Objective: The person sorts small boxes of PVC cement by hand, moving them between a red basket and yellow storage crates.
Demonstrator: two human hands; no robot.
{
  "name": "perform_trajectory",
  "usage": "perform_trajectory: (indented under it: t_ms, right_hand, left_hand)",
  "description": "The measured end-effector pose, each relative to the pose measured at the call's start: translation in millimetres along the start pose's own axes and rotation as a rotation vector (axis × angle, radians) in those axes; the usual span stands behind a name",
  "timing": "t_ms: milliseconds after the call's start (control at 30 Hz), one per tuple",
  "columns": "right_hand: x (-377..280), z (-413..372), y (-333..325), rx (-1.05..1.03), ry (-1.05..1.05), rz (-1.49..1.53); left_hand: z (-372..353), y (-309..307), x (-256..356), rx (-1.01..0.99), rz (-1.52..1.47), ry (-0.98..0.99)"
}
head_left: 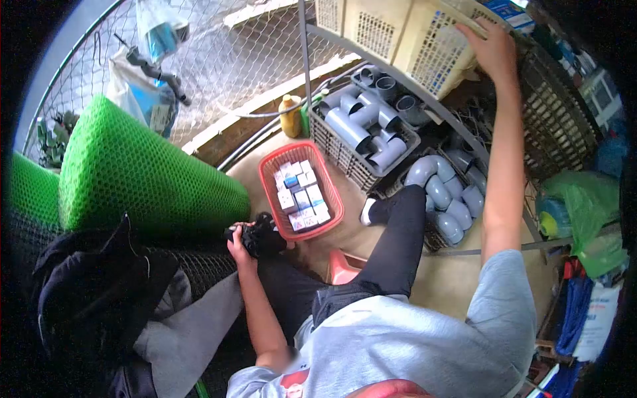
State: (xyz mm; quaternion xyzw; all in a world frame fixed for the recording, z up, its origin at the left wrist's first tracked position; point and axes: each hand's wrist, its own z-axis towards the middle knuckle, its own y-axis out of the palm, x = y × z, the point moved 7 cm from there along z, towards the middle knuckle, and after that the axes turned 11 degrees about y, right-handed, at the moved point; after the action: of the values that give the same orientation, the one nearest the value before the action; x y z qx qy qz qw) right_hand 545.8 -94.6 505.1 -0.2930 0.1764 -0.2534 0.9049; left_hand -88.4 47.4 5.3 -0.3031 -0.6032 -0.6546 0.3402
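Note:
My left hand (240,247) is closed around a lumpy black bundle (262,237), whose kind I cannot make out. Just right of it, a red plastic basket (336,192) on the floor holds several small white boxes (300,197). At the upper right, my right arm is stretched out, and my right hand (494,52) has its fingers hooked over the rim of a cream plastic crate (424,56). The crate rests on a metal rack and looks tilted; its contents are hidden.
Below the rack, dark crates (352,159) hold grey pipe fittings (347,126). Rolls of green mesh (146,172) lie at the left, beside a black jacket (86,285). A yellow bottle (290,116) stands by the wire fence (219,60). A green bag (584,212) hangs right.

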Motion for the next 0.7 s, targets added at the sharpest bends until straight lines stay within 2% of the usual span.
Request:
perform_trajectory:
  t_ms: [67,133,233,300,400,467,500,567,633,700]
  right_hand:
    - [-20,-9,-13,0.054,-0.037,-0.014]
    - [-42,-19,-30,0.053,-0.063,0.053]
    - [-36,-17,-25,0.095,-0.061,0.057]
    - [-33,-15,-24,0.082,-0.065,0.085]
    - [-47,-12,-42,0.192,-0.165,0.054]
    - [-57,3,-44,-0.301,0.058,0.017]
    - [-57,17,-51,-0.294,0.065,0.017]
    - [-69,56,-34,-0.529,-0.141,0.251]
    - [-54,132,22,-0.585,-0.261,0.205]
    - [-57,153,55,-0.708,-0.052,0.093]
  left_hand:
    - [0,-5,-6,0.062,0.006,-0.073]
    - [0,-3,-4,0.044,0.022,-0.072]
    - [0,7,-1,0.029,0.051,-0.062]
    - [-1,8,0,0.090,0.103,-0.109]
    - [-3,12,4,0.098,0.168,-0.105]
    - [0,11,1,0.073,0.168,-0.110]
    - [2,10,1,0.064,0.168,-0.107]
    - [3,7,-5,0.078,0.178,-0.165]
    - [7,2,-8,0.091,0.170,-0.167]
    - [11,-6,-11,0.126,0.152,-0.164]
